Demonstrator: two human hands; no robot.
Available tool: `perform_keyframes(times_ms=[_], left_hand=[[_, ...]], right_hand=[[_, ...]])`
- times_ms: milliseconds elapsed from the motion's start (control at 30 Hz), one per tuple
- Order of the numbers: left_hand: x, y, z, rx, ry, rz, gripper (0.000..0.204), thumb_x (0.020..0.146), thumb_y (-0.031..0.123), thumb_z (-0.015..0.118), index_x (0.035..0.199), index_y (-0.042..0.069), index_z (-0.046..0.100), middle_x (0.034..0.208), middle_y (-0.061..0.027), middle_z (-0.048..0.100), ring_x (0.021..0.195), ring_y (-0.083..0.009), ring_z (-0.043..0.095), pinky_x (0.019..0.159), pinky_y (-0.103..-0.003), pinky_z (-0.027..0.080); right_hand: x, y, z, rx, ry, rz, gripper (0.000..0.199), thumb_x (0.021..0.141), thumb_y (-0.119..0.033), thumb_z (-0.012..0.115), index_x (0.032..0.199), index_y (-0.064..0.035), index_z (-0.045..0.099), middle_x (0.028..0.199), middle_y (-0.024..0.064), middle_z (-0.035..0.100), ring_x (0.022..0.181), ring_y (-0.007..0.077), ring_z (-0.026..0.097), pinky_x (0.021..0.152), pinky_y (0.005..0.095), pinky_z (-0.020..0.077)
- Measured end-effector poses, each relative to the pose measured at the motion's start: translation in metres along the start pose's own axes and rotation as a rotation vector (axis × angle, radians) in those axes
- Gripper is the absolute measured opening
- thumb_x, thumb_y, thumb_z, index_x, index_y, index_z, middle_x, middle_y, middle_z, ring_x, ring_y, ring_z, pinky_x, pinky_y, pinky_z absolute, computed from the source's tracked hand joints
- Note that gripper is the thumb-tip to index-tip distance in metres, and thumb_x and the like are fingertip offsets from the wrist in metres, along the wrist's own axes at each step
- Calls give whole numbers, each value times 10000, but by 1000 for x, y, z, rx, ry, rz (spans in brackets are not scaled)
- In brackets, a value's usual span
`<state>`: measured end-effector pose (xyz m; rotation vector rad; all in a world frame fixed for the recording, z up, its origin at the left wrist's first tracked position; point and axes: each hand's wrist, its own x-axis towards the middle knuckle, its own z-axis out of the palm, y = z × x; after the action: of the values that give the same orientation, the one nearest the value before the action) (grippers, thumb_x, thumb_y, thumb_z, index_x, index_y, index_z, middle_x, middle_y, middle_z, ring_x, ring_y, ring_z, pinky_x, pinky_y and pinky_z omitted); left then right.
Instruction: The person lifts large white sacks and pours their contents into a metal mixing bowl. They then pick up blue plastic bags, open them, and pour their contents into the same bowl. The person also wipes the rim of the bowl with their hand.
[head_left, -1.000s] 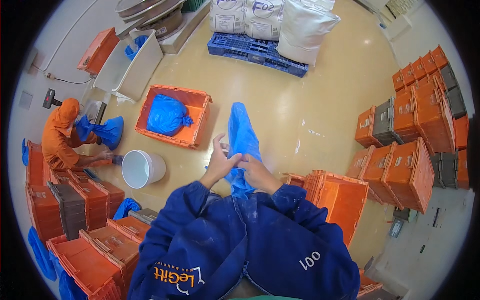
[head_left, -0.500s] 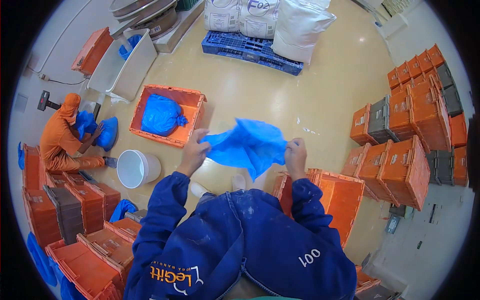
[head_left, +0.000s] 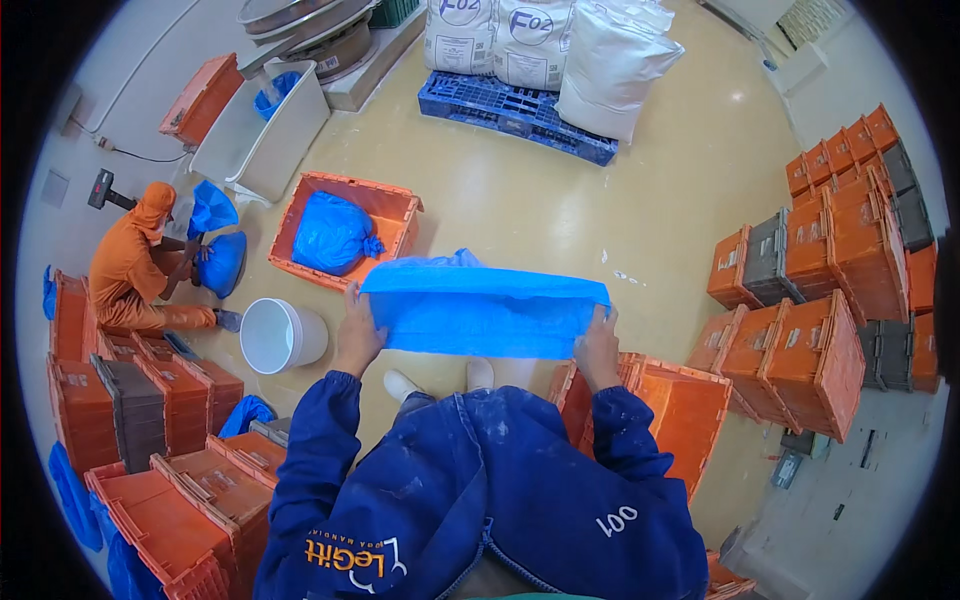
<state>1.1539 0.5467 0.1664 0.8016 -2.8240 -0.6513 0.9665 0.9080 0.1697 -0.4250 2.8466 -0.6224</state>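
A blue plastic bag (head_left: 480, 312) is stretched wide between my two hands, in front of my body. My left hand (head_left: 360, 333) grips its left end, with the fingers closed on the plastic. At the opposite end my right hand (head_left: 598, 350) pinches the bag's edge. The top edge runs fairly straight, and a loose fold rises behind it. Beyond my left hand, an orange crate (head_left: 408, 222) stands on the floor with a filled, tied blue bag (head_left: 333, 235) inside.
A white bucket (head_left: 284, 336) stands at left. Near it a person in orange (head_left: 135, 262) crouches, handling a filled blue bag (head_left: 221, 264). An open orange crate (head_left: 682, 412) is beside my right arm. Crates (head_left: 828, 345) are stacked at right; white sacks (head_left: 615, 70) rest on a blue pallet (head_left: 510, 112).
The bag was crumpled and narrower; now it is pulled out wide and flat, with my hands farther apart. The co-worker now holds up the neck of the filled bag.
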Motion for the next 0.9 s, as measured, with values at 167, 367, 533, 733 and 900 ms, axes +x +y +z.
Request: perform_keyframes(times_ms=[167, 367, 533, 733, 900], left_hand=[[-3, -47, 54, 2, -21, -13, 887, 667, 43, 691, 1421, 79, 224, 1399, -247, 347, 986, -453, 580, 815, -497, 498], [5, -27, 35, 9, -249, -179, 904, 710, 42, 609, 1470, 51, 117, 1305, -289, 458, 1000, -458, 570, 827, -489, 478], [-14, -4, 32, -118, -14, -113, 911, 693, 23, 567, 1475, 47, 101, 1236, -309, 506, 977, -442, 583, 807, -488, 477], [-26, -5, 24, -290, -16, -90, 905, 693, 33, 548, 1477, 48, 95, 1161, -334, 538, 978, -448, 578, 815, -479, 470], [-4, -65, 8, -310, -95, 68, 782, 723, 23, 507, 1452, 38, 225, 1230, -260, 543, 979, -392, 606, 821, -444, 480]], right_hand=[[-2, 0, 12, 39, -85, -37, 789, 708, 23, 515, 1423, -35, 186, 1438, 280, 262, 891, 477, 593, 747, 519, 500], [-7, -3, 0, 185, -118, -85, 902, 689, 28, 506, 1463, 5, 45, 1432, 315, 279, 1058, 470, 538, 849, 464, 479], [-10, 1, -9, 343, -31, -150, 904, 680, 23, 515, 1447, 64, 37, 1413, 334, 300, 1196, 461, 451, 960, 420, 427], [-19, -9, -23, 269, 49, -196, 893, 698, 29, 506, 1445, 68, 19, 1373, 346, 352, 1211, 451, 444, 978, 401, 414], [16, -14, -78, 239, -511, -76, 776, 701, 10, 580, 1409, 68, 268, 1124, 228, 596, 987, 314, 609, 878, 333, 482]])
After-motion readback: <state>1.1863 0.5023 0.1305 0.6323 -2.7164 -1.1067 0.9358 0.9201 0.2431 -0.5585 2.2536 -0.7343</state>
